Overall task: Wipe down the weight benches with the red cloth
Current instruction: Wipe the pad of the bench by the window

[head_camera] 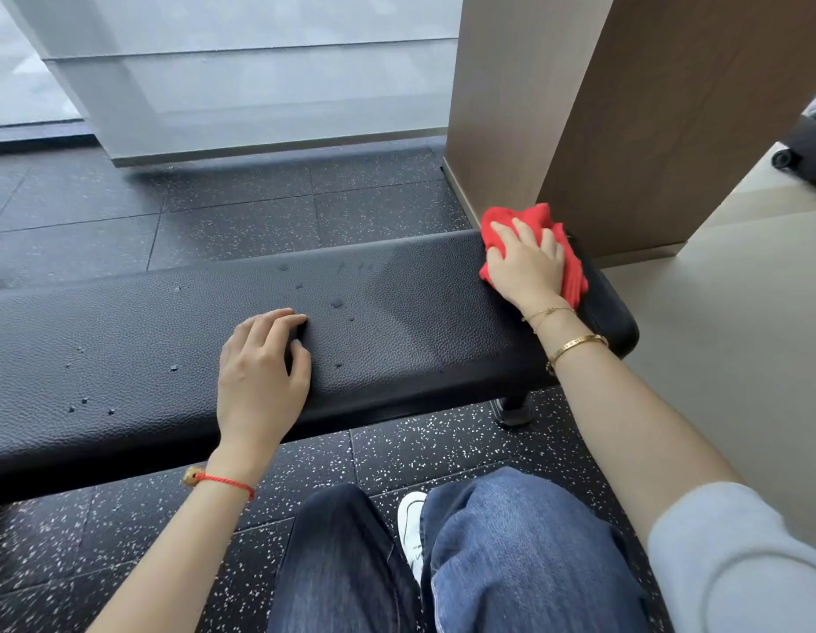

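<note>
A long black padded weight bench [397,312] runs across the view from left to right, with several droplets and specks on its textured top. At its right end lies the crumpled red cloth [573,271]. My right hand [527,265] presses flat on the cloth with fingers spread. My left hand [260,372] rests on the middle of the bench top, fingers loosely curled and holding nothing.
A wooden pillar [579,107] stands just behind the bench's right end. Black speckled rubber floor tiles [237,212] surround the bench, with pale flooring [717,335] to the right. A bench leg [513,411] stands near my knees [488,541]. A grey wall base [260,84] is behind.
</note>
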The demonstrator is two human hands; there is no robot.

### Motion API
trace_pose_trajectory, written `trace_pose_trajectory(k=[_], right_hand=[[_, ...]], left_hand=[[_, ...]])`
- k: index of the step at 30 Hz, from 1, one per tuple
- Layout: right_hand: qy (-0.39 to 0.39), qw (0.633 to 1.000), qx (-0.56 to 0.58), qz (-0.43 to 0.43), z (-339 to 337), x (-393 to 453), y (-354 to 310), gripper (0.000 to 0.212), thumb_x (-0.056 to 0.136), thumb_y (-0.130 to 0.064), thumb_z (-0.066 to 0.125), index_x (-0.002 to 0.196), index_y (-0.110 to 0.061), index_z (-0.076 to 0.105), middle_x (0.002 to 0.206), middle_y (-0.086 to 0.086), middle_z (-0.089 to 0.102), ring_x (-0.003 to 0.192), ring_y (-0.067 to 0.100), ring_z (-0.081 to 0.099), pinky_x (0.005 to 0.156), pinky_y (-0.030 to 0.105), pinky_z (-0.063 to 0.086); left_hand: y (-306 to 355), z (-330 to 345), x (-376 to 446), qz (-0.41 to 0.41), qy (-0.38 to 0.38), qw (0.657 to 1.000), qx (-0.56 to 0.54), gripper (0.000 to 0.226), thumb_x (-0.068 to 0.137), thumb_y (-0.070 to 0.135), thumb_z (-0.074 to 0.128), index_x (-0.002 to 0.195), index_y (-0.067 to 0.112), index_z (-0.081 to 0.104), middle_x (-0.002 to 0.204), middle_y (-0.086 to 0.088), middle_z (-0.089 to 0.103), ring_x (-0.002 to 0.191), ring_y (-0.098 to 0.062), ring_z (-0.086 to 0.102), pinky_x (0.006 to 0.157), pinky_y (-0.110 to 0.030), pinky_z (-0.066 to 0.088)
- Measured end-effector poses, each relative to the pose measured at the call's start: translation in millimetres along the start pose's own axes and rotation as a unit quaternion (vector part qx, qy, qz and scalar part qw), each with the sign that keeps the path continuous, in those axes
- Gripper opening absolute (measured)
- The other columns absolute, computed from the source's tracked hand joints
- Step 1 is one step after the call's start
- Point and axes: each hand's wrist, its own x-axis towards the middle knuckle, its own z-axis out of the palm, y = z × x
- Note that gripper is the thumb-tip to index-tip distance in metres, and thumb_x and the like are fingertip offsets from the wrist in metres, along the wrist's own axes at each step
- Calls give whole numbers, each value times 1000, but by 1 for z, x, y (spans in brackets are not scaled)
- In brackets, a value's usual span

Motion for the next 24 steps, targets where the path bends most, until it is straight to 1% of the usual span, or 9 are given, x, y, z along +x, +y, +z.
trace_pose_trajectory(k=[5,7,9,11,13,16,18,21,24], right_hand=[[-44,987,5,-156,10,-26,-35,48,96,-39,43,144,-40,42,157,-10,34,141,31,28,119,42,16],[-52,973,12,-223,9,-50,-31,49,94,-39,47,143,-42,43,155,-13,36,140,29,30,118,42,18],[-54,963,16,-265,7,-66,-17,49,93,-39,48,142,-43,43,154,-14,38,140,27,33,118,43,21],[-46,964,24,-262,4,-64,-7,49,92,-38,49,141,-43,45,152,-15,40,139,25,34,117,42,23],[-33,971,23,-234,4,-49,-10,47,94,-36,50,141,-41,46,153,-14,40,140,25,33,117,40,21],[-36,981,21,-191,11,-25,-38,46,97,-36,46,142,-39,45,155,-11,36,142,29,29,120,40,16],[-55,980,23,-188,18,-16,-67,46,98,-37,42,144,-39,43,157,-11,33,143,30,27,122,42,12],[-81,965,24,-249,27,-28,-113,47,98,-37,42,144,-40,41,158,-11,32,144,31,25,122,42,11],[-101,933,22,-345,31,-66,-132,50,96,-37,46,145,-40,41,158,-12,32,144,30,25,121,42,13]], left_hand=[[0,0,1,-2,-3,1000,-2,27,92,13,56,119,14,64,126,-2,63,121,-27,53,105,-42,42],[-1,0,1,-5,-6,1000,-4,27,92,11,58,119,14,64,126,-1,63,121,-26,53,105,-42,42],[-1,-1,1,-5,-10,1000,-8,28,92,11,59,119,14,65,125,-1,63,120,-25,54,105,-42,42],[-1,-2,2,-5,-15,1000,-16,28,92,11,59,119,14,65,125,-1,64,121,-25,54,105,-43,42],[0,-4,3,-10,-19,999,-26,28,91,10,60,118,12,66,124,-2,64,122,-26,54,106,-44,43],[-1,-8,5,-4,-14,999,-29,25,90,7,61,114,9,68,121,-4,66,121,-26,54,106,-44,43],[-7,-13,4,-2,-8,1000,-18,25,89,6,62,113,10,68,119,-4,66,119,-27,54,105,-44,43],[-20,-19,1,-10,-2,1000,2,25,89,7,62,113,10,67,119,-5,66,118,-27,55,104,-45,44],[-26,-22,-2,-14,4,1000,7,26,89,13,57,113,10,67,119,-5,66,117,-28,56,102,-45,44]])
